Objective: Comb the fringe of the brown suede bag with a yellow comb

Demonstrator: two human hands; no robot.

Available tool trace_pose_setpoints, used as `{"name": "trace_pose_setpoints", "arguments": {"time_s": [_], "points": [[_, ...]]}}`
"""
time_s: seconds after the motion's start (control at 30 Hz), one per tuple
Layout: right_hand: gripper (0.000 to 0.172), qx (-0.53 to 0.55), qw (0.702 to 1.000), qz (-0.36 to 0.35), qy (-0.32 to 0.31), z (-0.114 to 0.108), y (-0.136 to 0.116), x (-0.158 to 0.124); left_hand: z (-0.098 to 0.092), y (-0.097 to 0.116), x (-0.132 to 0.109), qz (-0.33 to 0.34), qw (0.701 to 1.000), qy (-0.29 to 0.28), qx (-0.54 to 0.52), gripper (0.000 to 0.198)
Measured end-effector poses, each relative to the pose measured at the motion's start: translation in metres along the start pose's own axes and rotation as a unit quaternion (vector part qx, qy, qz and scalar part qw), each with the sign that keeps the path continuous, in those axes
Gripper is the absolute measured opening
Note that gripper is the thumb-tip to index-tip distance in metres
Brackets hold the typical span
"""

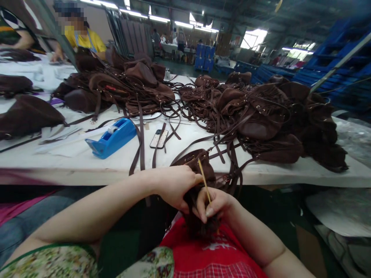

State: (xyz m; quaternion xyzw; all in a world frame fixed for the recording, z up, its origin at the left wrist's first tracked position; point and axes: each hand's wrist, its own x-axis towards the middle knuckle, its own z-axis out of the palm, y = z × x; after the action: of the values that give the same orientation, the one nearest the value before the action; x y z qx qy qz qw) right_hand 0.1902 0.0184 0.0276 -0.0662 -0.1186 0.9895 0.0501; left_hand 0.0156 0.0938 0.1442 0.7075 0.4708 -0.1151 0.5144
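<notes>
Across a workshop lit by strip lights (131, 13), a long white table (139, 154) stretches from side to side. At far left, a person in a yellow top (101, 45) appears behind a slumped heap of soft brown bags (142, 77), narrow straps trailing over the smooth surface. Next sits a glossy blue tape dispenser (114, 139), wedge-shaped, then a phone (161, 139) lying flat with a strap across it. At the table's front edge, a suede-like brown bag (208, 164) hangs partly over toward the worker's red apron (185, 241). The left hand (175, 187) is closed on the bag, some fingers hidden; the right hand (216, 202) pinches a slender, straight, yellowish stick (204, 179) between thumb and fingers. Farther right, a second heap (272, 100) shows fringe, shiny metal rings and rounded bases. Stacked blue pallets (327, 58) rise beyond at far right.
</notes>
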Motion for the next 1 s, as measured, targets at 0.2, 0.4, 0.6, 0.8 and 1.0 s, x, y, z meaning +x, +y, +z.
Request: {"name": "trace_pose_setpoints", "arguments": {"time_s": [0.2, 0.4, 0.6, 0.8, 1.0], "points": [[0.028, 0.104, 0.994, 0.0, 0.024, -0.013, 0.016, -0.007, 0.058, -0.033, 0.023, -0.001, 0.969, -0.242, -0.052, 0.024], [0.013, 0.144, 0.98, -0.023, 0.134, -0.03, 0.029, -0.036, 0.135, -0.071, 0.032, -0.027, 0.852, -0.336, -0.402, 0.043], [0.02, 0.125, 0.947, -0.067, 0.288, -0.047, 0.034, -0.061, 0.181, -0.048, 0.035, -0.068, 0.741, -0.234, -0.626, 0.045], [0.03, 0.021, 0.891, -0.105, 0.44, -0.068, 0.033, -0.09, 0.177, -0.042, 0.044, 0.01, 0.779, -0.208, -0.592, 0.042], [0.042, -0.102, 0.842, -0.15, 0.508, -0.059, 0.073, -0.08, 0.114, -0.079, 0.047, 0.009, 0.822, -0.261, -0.507, 0.038]]}}
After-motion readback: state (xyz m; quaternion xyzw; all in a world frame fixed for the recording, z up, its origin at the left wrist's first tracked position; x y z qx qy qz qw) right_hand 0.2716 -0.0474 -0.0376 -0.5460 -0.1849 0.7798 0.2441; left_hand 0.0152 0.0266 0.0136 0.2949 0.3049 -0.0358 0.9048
